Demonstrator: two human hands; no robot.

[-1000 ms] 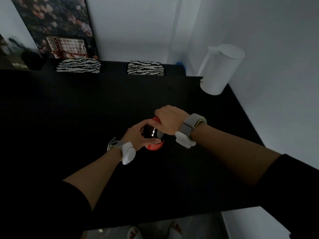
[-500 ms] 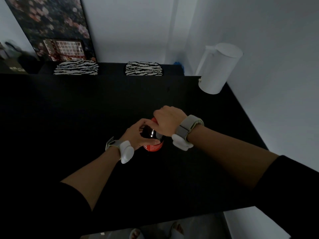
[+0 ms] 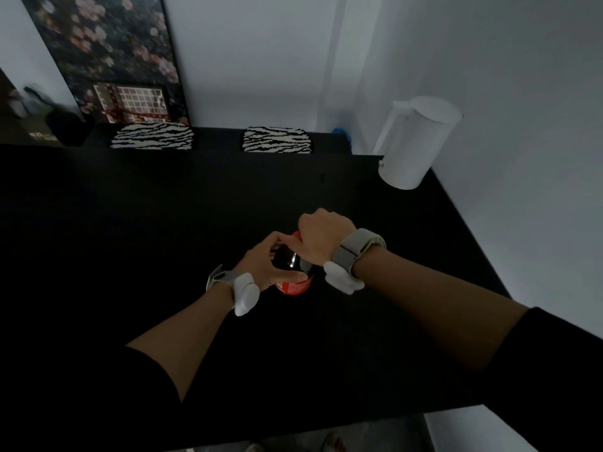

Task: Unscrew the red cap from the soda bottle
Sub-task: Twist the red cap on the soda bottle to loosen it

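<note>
Two hands work a soda bottle (image 3: 291, 268) near the middle of a black table (image 3: 137, 243). The bottle stands upright, its long axis vertical, so the head camera looks almost straight down its neck; the red cap (image 3: 296, 235) points up toward the viewer, and a band of red label shows below the dark shoulder. The left hand (image 3: 265, 263) wraps the bottle's upper body from the left, thumb across the near side above the label and fingers curled round the far side. The right hand (image 3: 321, 238) comes in from the right and closes down over the cap, leaving only a sliver of red visible at its left edge; whether the cap is loose on the threads cannot be told. Each wrist carries a grey strap with a white pod on it, and both forearms emerge from black sleeves.

The tabletop is matte and dark. At its far right corner stands a white kettle (image 3: 416, 143), close to the pale wall. Beyond the far edge, two zebra-striped cushions (image 3: 275, 140) sit side by side on a dark bench. A large floral picture (image 3: 107, 50) leans against the back wall at the left, with a smaller red-and-white box (image 3: 133, 102) propped in front of it. The room is dim, its walls plain and grey-white.
</note>
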